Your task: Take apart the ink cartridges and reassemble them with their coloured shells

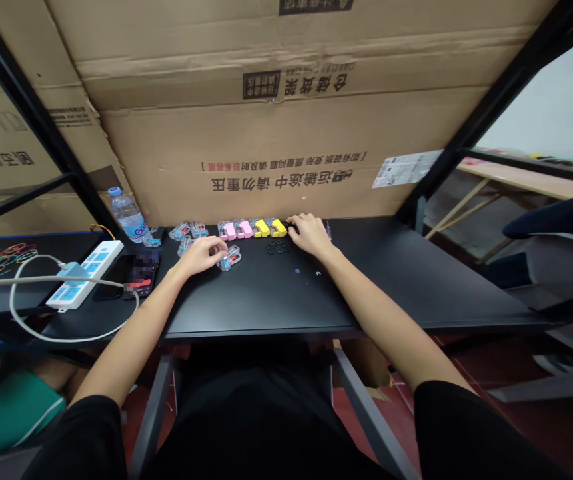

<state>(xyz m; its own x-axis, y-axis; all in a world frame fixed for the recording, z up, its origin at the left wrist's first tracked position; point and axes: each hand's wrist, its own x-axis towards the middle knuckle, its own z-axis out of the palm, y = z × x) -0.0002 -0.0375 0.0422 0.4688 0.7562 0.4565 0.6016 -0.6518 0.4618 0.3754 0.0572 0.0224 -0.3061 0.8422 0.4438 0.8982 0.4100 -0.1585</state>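
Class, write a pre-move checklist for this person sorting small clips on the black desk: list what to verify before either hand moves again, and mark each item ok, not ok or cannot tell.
1. Left hand has contact with a clear clip: ok, fingertips touch it.
2. Left hand's grip is closed: cannot tell.
3. Right hand is at the row's end, by the yellow clips: ok.
4. Right hand holds something: cannot tell, fingers hide it.
5. Pink clips and yellow ones stand grouped by colour: ok.
6. Water bottle upright, apart from both hands: ok.
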